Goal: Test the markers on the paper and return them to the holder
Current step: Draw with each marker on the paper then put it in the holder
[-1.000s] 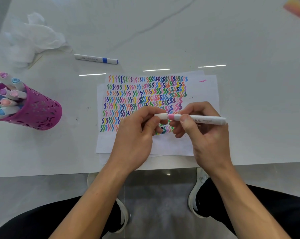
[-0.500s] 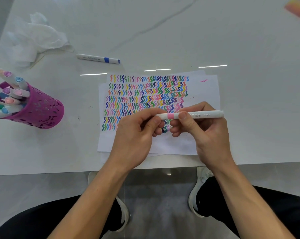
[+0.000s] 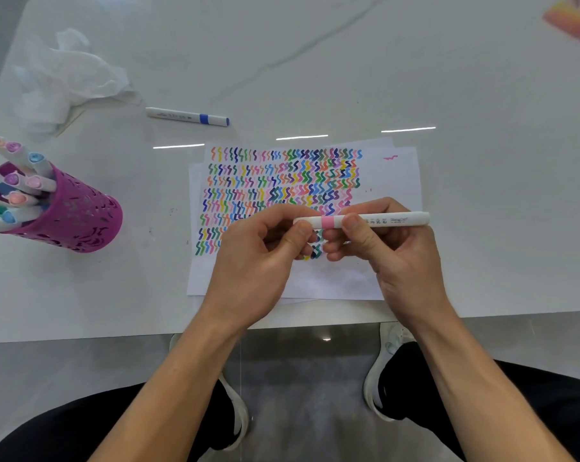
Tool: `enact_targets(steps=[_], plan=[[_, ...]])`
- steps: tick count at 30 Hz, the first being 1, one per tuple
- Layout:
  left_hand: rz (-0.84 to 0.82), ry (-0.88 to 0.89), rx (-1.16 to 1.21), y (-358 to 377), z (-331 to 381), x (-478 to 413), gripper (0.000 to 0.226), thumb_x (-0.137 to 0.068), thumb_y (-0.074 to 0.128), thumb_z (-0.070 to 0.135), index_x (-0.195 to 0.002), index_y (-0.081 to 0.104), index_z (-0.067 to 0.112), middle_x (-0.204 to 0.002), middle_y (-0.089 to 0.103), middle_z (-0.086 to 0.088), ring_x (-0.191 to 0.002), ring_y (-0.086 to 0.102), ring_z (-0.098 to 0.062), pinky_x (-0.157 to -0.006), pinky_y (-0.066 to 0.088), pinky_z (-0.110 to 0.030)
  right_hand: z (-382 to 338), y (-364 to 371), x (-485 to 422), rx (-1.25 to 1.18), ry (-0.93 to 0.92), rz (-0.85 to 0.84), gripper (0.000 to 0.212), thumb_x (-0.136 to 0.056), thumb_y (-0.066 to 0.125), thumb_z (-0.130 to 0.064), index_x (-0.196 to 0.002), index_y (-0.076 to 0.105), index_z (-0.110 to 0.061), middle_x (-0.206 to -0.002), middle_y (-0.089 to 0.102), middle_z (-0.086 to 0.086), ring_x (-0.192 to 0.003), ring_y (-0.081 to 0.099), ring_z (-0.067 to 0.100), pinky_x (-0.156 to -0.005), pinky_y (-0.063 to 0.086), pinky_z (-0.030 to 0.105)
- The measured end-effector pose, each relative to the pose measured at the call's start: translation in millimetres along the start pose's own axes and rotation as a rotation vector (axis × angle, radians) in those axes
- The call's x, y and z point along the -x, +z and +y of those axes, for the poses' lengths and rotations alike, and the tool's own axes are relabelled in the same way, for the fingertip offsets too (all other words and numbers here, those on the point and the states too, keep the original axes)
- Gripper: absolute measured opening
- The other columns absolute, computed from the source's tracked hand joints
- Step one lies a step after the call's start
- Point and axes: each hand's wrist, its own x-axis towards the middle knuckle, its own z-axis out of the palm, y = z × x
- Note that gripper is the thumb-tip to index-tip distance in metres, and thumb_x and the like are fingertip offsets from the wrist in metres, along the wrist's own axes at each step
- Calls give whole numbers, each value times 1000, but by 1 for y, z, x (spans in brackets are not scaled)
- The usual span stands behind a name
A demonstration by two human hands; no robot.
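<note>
Hands meet over the paper (image 3: 392,175), low in the middle of the white desk (image 3: 482,211). The left hand (image 3: 258,261) pinches the left end of a white marker (image 3: 382,220) with its thumb and fingers, so its grip is clamped on that end. The right hand (image 3: 392,258) has its thumb and curled fingers round the body of the same marker, just right of a pink band, so its grip is clamped on it too. The marker lies flat and sideways over the paper (its long white end pokes out to the right, past the right hand). The paper is full of little wavy lines in many colours, and the hands hide some bottom rows. Far to the left a purple holder (image 3: 81,218) with cut-out holes sits on the desk, well apart from the paper. Many other markers (image 3: 21,181) stick out of it, leaning left. A blue marker (image 3: 181,115) lies alone on the desk, past the top left corner of the paper. A crumpled white tissue (image 3: 65,78) lies near the far left corner.
</note>
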Motion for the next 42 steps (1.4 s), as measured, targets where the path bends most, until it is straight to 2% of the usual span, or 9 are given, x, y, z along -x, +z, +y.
enact_targets(steps=[8, 12, 19, 23, 28, 31, 36, 39, 42], plan=[[167, 25, 33, -8, 9, 1, 17, -99, 63, 12, -102, 73, 26, -87, 70, -4, -82, 65, -30, -77, 58, -47, -5, -13, -7, 272, -28, 22, 21, -95, 78, -28, -108, 67, -16, -73, 73, 7, -59, 69, 20, -57, 54, 24], [228, 22, 24, -21, 12, 3, 10, -97, 66, 21, -100, 74, 27, -88, 71, -4, -83, 67, -29, -77, 60, -46, 3, -20, -9, 426, -17, 121, 16, -98, 70, -43, -100, 64, -29, -69, 71, 3, -57, 66, 8, -56, 49, 17], [344, 69, 20, -41, 17, 10, 8, -91, 76, 26, -98, 74, 23, -88, 74, 3, -77, 66, -9, -70, 53, -21, 14, -16, -7, 492, -66, 109, 25, -102, 64, -39, -93, 68, -17, -62, 66, -4, -52, 58, 9, -54, 47, 23], [481, 177, -112, -53, 17, 16, 11, -93, 74, 27, -102, 71, 22, -96, 73, 2, -89, 71, -17, -77, 57, -27, 12, -10, -7, 454, -93, 128, 29, -100, 61, -45, -86, 68, -21, -61, 65, -1, -50, 55, 8, -52, 46, 21], [626, 291, -184, -68, 21, 24, 12, -96, 70, 21, -108, 71, 25, -99, 74, 13, -96, 73, -10, -85, 56, -20, 12, -3, -9, 412, -123, 159, 27, -101, 61, -45, -81, 68, -28, -57, 63, -2, -48, 54, 9, -50, 44, 17], [724, 373, -204, -79, 25, 28, 20, -99, 67, 23, -118, 71, 22, -103, 75, 6, -100, 73, -16, -85, 56, -21, 14, 0, -11, 441, -144, 157, 29, -102, 60, -45, -83, 68, -25, -59, 64, -1, -49, 55, 9, -51, 44, 17], [875, 552, -386, -98, 32, 31, 26, -104, 60, 22, -128, 66, 14, -110, 68, 8, -100, 69, -12, -83, 58, -44, 18, 4, -9, 481, -139, 149, 30, -98, 60, -50, -83, 68, -24, -63, 65, 2, -51, 55, 11, -52, 45, 19], [932, 612, -456, -105, 34, 34, 25, -104, 59, 17, -128, 65, 12, -109, 66, 5, -99, 63, -1, -84, 56, -39, 19, 6, -8, 493, -135, 137, 30, -95, 60, -52, -84, 68, -25, -63, 65, 1, -51, 56, 10, -52, 46, 20], [948, 629, -420, -111, 36, 37, 23, -104, 58, 14, -126, 64, 12, -110, 65, 2, -100, 67, -9, -84, 57, -41, 20, 8, -8, 511, -141, 118, 33, -94, 60, -52, -83, 68, -22, -64, 66, 0, -51, 56, 10, -52, 45, 19]])
